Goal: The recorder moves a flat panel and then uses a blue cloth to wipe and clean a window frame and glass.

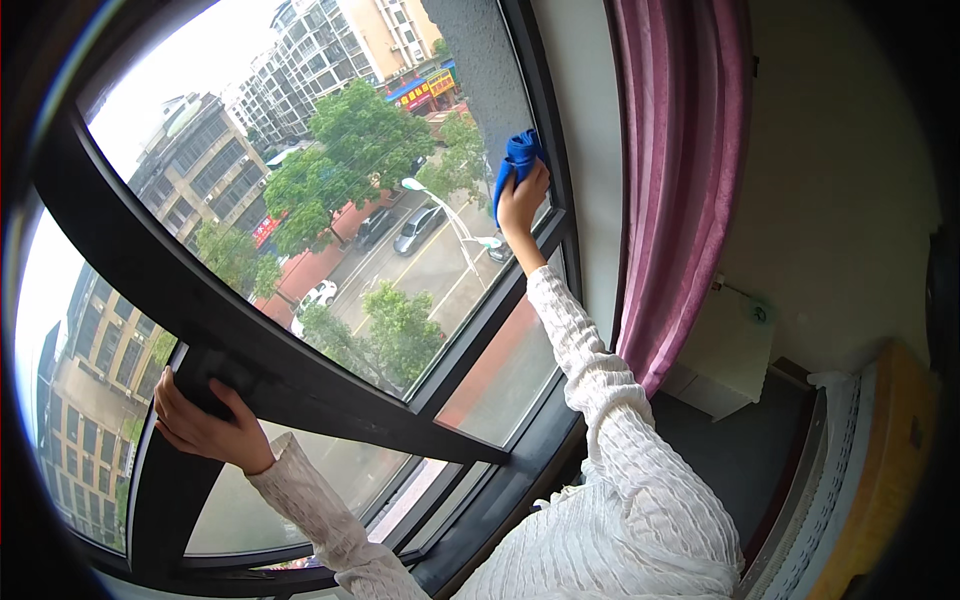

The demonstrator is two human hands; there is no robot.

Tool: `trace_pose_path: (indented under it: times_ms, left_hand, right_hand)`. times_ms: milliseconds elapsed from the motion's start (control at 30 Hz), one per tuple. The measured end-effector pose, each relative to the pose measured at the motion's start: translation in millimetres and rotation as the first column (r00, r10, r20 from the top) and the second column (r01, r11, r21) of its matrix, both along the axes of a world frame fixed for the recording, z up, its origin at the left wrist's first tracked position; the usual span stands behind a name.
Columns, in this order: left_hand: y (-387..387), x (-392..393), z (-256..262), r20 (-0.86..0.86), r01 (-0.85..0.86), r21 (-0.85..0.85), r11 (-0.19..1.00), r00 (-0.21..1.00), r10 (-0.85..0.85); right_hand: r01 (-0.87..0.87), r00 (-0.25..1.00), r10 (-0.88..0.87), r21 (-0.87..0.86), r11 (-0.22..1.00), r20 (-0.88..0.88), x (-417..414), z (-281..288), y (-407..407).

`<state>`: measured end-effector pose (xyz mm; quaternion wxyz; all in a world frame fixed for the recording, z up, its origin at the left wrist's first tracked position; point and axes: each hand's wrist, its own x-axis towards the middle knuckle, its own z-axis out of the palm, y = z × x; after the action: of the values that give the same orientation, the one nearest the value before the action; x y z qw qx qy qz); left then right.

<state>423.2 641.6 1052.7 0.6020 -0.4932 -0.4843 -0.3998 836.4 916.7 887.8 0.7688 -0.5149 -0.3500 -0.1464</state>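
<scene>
A bunched blue cloth (517, 156) is in my right hand (524, 201), held at the right edge of the large upper window pane (352, 247), close to the dark frame. My right arm is stretched out in a white crinkled sleeve. My left hand (214, 431) grips the dark window frame (300, 394) at the lower left, fingers hooked over the frame's edge and thumb apart. Part of the cloth is hidden behind my right fingers.
A pink-purple curtain (675, 150) hangs right of the window, beside a pale wall strip (585, 112). Below lies the dark window sill (480, 510). A white covered box-like thing (724, 352) stands behind the curtain. Outside are trees, parked cars, a street lamp (450, 217) and buildings.
</scene>
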Motion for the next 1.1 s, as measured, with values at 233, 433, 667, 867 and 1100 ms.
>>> trace_pose_path:
  times_ms: [233, 433, 667, 867, 1100]
  left_hand:
    - [-2, 4, 6, -0.024, -0.035, 0.064, 0.997, 0.999, 0.036]
    - [-10, 3, 3, -0.035, -0.097, 0.103, 0.990, 0.994, 0.101]
    - [-7, 16, -14, -0.035, -0.050, 0.108, 0.993, 0.998, 0.054]
    - [5, 16, -10, -0.010, -0.027, 0.137, 0.990, 1.000, 0.029]
    - [-3, 13, -15, 0.031, -0.006, 0.115, 0.993, 1.000, 0.002]
  right_hand:
    - [0.049, 0.998, -0.045, -0.135, 0.990, 0.032, 55, -79, 26]
    - [0.050, 0.996, -0.049, -0.020, 0.999, 0.070, 39, -6, 29]
    - [0.097, 0.994, -0.100, -0.064, 0.993, -0.046, 71, 125, 34]
    - [0.081, 0.996, -0.083, 0.072, 0.994, 0.031, -10, 99, -9]
    - [-0.374, 0.880, 0.318, 0.100, 0.922, 0.352, -203, 84, -170]
